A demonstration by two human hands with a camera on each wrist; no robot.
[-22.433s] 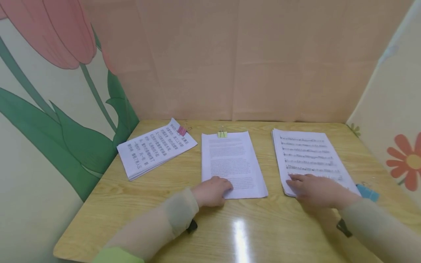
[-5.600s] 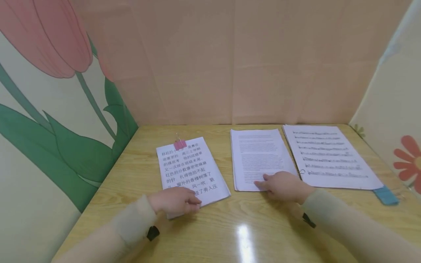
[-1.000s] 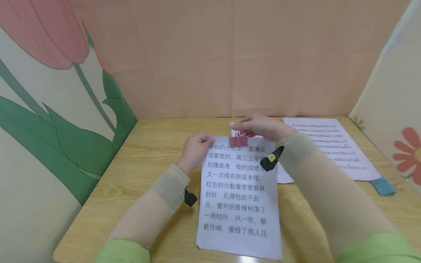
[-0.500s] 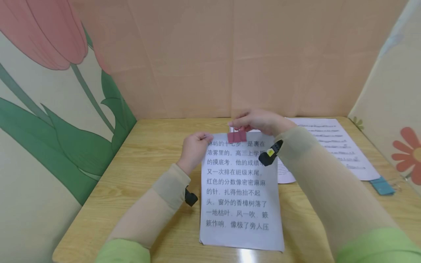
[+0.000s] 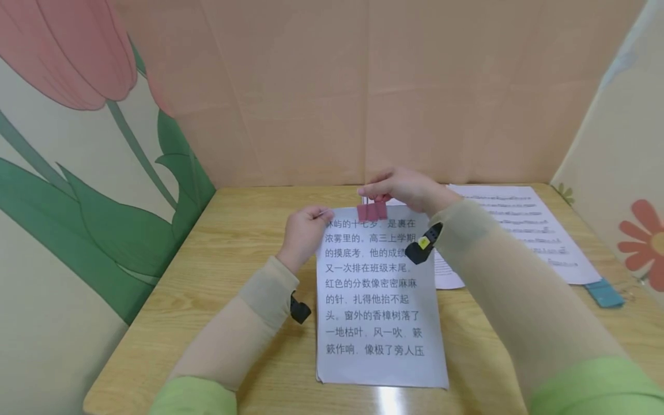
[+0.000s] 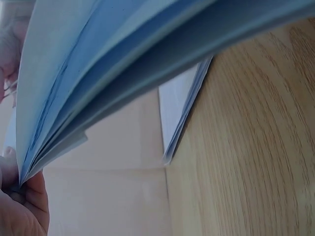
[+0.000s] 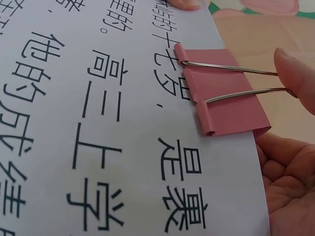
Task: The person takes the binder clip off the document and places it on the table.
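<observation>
A stack of paper with large Chinese print is held up, tilted, over the middle of the table. My left hand pinches its top left corner between thumb and fingers. In the left wrist view the lower pages fan apart. On the stack's top edge sits a pink binder clip. My right hand holds this clip, its thumb against the end of the wire handle and its other fingers behind the paper.
Behind the held stack, a small-print stack lies mostly hidden. Sheet music lies at the right, with a blue binder clip at its lower corner. A pink cloth wall borders the wooden table at the back.
Over the last second the held stack rises slightly. Earlier it lay flat at the left. The small-print stack has shifted right, and its light green clip no longer shows.
</observation>
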